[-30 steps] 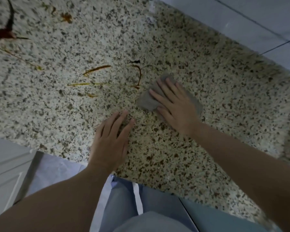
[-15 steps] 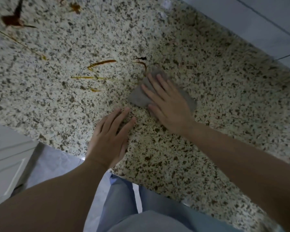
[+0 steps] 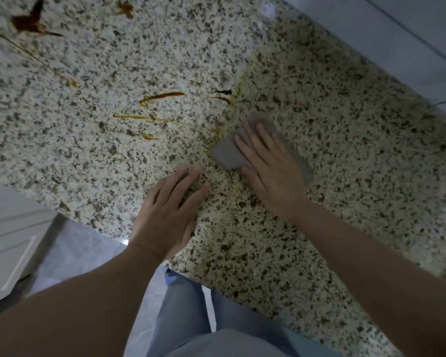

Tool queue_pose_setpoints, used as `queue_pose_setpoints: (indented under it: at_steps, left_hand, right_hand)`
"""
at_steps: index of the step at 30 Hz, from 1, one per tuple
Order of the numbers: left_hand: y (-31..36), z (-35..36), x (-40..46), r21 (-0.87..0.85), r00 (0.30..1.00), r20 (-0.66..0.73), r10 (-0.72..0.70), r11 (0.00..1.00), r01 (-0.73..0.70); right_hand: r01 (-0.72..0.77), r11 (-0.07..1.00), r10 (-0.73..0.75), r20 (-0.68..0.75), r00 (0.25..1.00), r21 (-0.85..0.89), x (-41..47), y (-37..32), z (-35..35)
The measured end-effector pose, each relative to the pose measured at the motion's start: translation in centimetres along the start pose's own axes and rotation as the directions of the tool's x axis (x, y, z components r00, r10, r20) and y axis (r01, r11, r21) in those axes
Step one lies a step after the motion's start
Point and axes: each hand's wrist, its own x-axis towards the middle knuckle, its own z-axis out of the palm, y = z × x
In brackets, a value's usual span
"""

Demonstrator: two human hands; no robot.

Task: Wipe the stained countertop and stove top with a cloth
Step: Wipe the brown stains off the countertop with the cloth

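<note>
A speckled granite countertop (image 3: 345, 130) fills the view. My right hand (image 3: 271, 166) presses flat, fingers straight, on a folded grey cloth (image 3: 227, 153) lying on it. A thin yellowish smear line (image 3: 229, 112) runs up from the cloth's far left corner. Orange-brown streaks (image 3: 162, 96) and a small dark fleck (image 3: 223, 92) lie to the left of that line. A dark red blot (image 3: 27, 23) sits at the far left top. My left hand (image 3: 168, 210) rests flat on the counter near its front edge, just left of the cloth. No stove top is in view.
The counter's front edge runs diagonally from the left to the lower right. Below it are a pale cabinet door (image 3: 8, 240), grey floor and my blue trousers (image 3: 191, 318). A tiled wall (image 3: 397, 34) borders the counter at the top right.
My right hand has slid the cloth back toward me and to the right, off the curved brown streak, leaving a thin yellowish smear line. My left hand stays flat in place.
</note>
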Motion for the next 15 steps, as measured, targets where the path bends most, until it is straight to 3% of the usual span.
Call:
queue_pose_setpoints:
  at_steps: [4, 7, 10, 12, 15]
  left_hand:
    - [-0.1, 0.1, 0.1, -0.004, 1.0, -0.009, 0.002, 1.0, -0.002]
    - [0.0, 0.3, 0.0, 0.006, 1.0, -0.017, 0.002, 1.0, -0.002]
    - [0.0, 0.3, 0.0, 0.006, 1.0, -0.012, 0.002, 1.0, -0.002]
    - [0.0, 0.2, -0.1, 0.01, 1.0, -0.009, 0.0, 1.0, 0.0]
    - [0.1, 0.1, 0.0, 0.006, 1.0, -0.004, -0.002, 1.0, 0.002]
  right_hand:
    - [0.07, 0.986, -0.058, 0.083, 0.995, -0.149, 5.6, 6.0, -1.8]
    - [-0.136, 0.979, 0.14, 0.012, 0.99, -0.149, 10.3, 10.6, -3.4]
    - [-0.256, 0.96, 0.249, -0.07, 0.966, -0.115, 8.7, 7.4, -3.0]
    - [-0.198, 0.967, 0.19, -0.062, 0.98, -0.16, 4.1, 2.5, -1.6]
    - [0.002, 0.999, 0.0, 0.046, 0.999, -0.044, -2.9, -2.2, 0.3]
